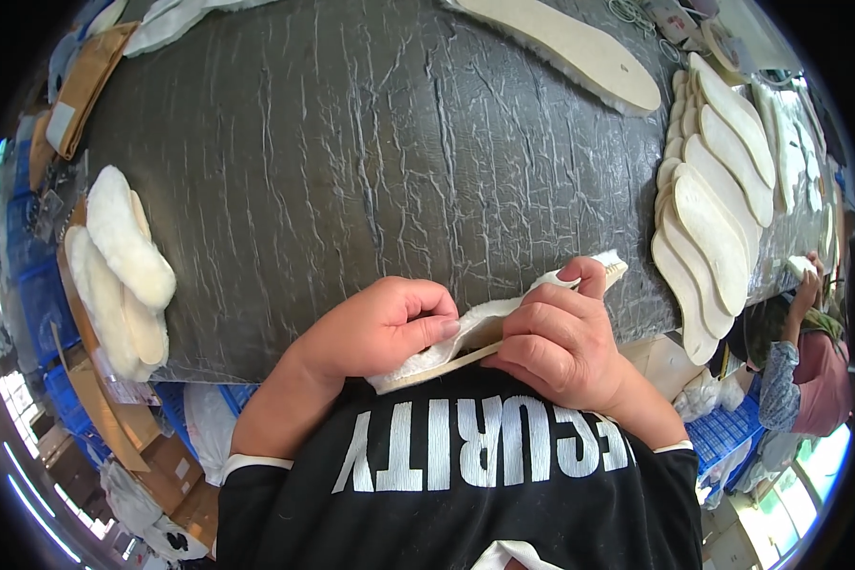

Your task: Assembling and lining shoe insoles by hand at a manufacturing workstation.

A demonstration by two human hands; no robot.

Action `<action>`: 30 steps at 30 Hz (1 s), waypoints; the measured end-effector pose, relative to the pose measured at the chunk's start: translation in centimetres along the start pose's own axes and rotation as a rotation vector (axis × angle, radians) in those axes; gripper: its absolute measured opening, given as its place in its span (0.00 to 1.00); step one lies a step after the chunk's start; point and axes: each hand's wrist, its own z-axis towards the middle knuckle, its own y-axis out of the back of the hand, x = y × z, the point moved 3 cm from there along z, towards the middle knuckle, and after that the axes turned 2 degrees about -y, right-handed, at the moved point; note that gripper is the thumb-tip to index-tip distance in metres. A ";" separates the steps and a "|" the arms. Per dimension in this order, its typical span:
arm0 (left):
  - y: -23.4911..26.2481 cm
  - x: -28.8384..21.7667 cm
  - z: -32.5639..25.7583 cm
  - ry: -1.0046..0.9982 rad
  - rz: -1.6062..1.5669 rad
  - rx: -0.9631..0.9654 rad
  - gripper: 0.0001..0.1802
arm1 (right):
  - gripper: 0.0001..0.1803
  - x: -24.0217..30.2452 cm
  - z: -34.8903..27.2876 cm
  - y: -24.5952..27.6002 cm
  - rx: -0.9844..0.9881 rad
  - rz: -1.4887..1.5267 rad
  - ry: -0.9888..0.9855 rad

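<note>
Close to my body, at the table's near edge, I hold a beige insole with white fleece [485, 331] along its edge. My left hand [382, 325] is closed on the fleece at its left part, thumb against the index finger. My right hand [562, 334] wraps its fingers round the right part of the insole. One tip of it, with white fleece, sticks out beyond the right fingers. Much of the insole is hidden behind both hands.
Overlapping beige insoles [708, 223] lie in stacks at the right. Fluffy white insoles [123, 252] are piled at the left edge. A single insole [579, 52] rests at the far side of the dark, creased table [332, 180]. Another person [817, 380] works at the right.
</note>
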 end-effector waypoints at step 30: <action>0.1 1.0 -4.2 -0.102 -0.174 -0.223 0.07 | 0.12 0.8 1.4 -1.7 0.068 -0.008 0.063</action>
